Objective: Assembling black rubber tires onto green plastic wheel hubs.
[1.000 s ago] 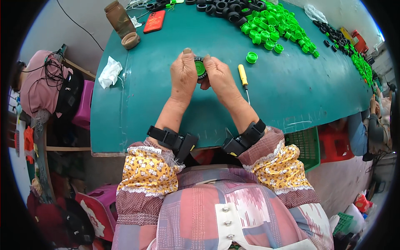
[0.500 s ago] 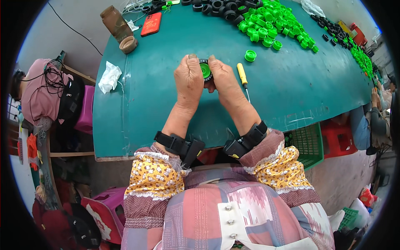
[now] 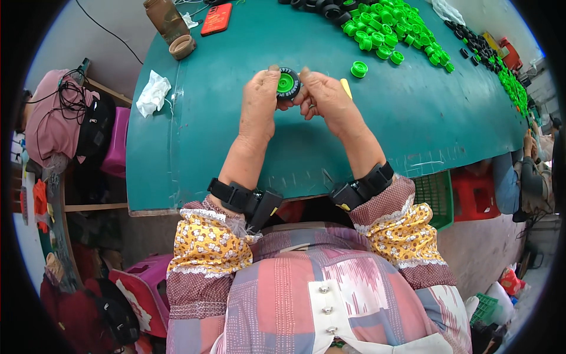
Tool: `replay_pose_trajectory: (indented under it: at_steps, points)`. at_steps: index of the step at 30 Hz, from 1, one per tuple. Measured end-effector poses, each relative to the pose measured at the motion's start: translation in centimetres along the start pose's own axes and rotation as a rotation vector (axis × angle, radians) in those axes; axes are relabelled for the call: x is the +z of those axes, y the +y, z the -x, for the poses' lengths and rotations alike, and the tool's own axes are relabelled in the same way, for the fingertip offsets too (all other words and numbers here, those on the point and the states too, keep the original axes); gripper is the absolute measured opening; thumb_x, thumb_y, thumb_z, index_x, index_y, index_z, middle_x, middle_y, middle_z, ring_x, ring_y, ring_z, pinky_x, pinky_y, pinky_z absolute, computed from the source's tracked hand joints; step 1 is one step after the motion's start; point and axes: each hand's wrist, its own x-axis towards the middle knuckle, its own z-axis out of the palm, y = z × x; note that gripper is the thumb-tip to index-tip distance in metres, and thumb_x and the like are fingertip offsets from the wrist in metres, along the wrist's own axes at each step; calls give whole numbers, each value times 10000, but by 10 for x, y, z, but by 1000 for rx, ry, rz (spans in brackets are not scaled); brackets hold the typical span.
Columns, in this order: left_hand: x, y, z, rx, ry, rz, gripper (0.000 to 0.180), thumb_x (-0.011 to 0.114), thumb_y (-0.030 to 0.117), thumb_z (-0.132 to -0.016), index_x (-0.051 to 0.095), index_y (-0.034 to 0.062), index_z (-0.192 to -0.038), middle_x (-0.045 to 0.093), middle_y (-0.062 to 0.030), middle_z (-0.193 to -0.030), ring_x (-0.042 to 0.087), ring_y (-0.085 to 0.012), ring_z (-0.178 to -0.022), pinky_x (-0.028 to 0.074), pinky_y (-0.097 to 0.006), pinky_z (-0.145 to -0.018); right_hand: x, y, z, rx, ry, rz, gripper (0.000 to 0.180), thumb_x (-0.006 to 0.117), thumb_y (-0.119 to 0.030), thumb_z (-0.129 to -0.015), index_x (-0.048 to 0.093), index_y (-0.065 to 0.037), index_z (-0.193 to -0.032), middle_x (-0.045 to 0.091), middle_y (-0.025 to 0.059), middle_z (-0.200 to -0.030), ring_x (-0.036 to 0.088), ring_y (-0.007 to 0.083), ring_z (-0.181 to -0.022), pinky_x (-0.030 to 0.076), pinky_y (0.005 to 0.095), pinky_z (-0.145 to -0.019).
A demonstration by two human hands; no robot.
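Observation:
Over the table's near half, my left hand (image 3: 258,101) is closed on a toy wheel (image 3: 285,82), a bright green hub inside a black tyre with pale lettering. The wheel's face is turned up toward me. Against its right edge is my right hand (image 3: 328,100), thumb at the rim and fingers curled in beneath. Just beyond the right hand lies a yellow-handled screwdriver (image 3: 346,88), mostly hidden by that hand and forearm. A single green hub (image 3: 359,69) rests farther right on the green table (image 3: 206,135).
A heap of green hubs (image 3: 386,26) and black tyres (image 3: 330,9) covers the back. At the far left are a brown jar (image 3: 162,20), its lid (image 3: 182,47), a red phone (image 3: 216,19) and crumpled tissue (image 3: 153,93). A green crate (image 3: 435,197) stands below the right edge.
My hands have drawn slightly apart, showing more of the wheel between them. My right hand has shifted right, covering more of the screwdriver. The view has shifted slightly.

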Motion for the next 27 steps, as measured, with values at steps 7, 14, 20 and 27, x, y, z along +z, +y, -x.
replay_pose_trajectory:
  at_steps: [7, 14, 20, 27]
  points:
    - [-6, -14, 0, 96, 104, 29, 246, 493, 241, -882, 548, 4, -846, 551, -32, -696, 511, -86, -578, 415, -216, -467, 14, 14, 4, -31, 14, 192, 352, 525, -286, -874, 519, 15, -1057, 566, 33, -690, 506, 68, -522, 411, 194, -464]
    - [-14, -5, -3, 51, 7, -80, 266, 480, 266, -889, 560, 13, -897, 549, -30, -695, 511, -101, -549, 431, -216, -500, 4, 4, -3, -115, 132, 268, 278, 527, -234, -871, 563, 7, -1004, 563, 30, -690, 508, 70, -531, 416, 192, -469]
    - [-18, -10, -5, 158, 46, -239, 343, 474, 307, -891, 559, 10, -742, 487, -15, -553, 481, -87, -496, 392, -247, -447, 13, 8, -9, -165, 22, 385, 290, 511, -277, -880, 572, -13, -985, 551, 23, -652, 502, 69, -511, 410, 192, -461]
    - [-25, -27, -16, 417, 229, -363, 375, 477, 316, -897, 515, 12, -682, 454, -18, -529, 412, -91, -507, 365, -274, -457, 45, 21, -10, -162, 98, 272, 328, 446, -334, -907, 543, -21, -902, 520, 26, -593, 465, 74, -450, 382, 203, -404]
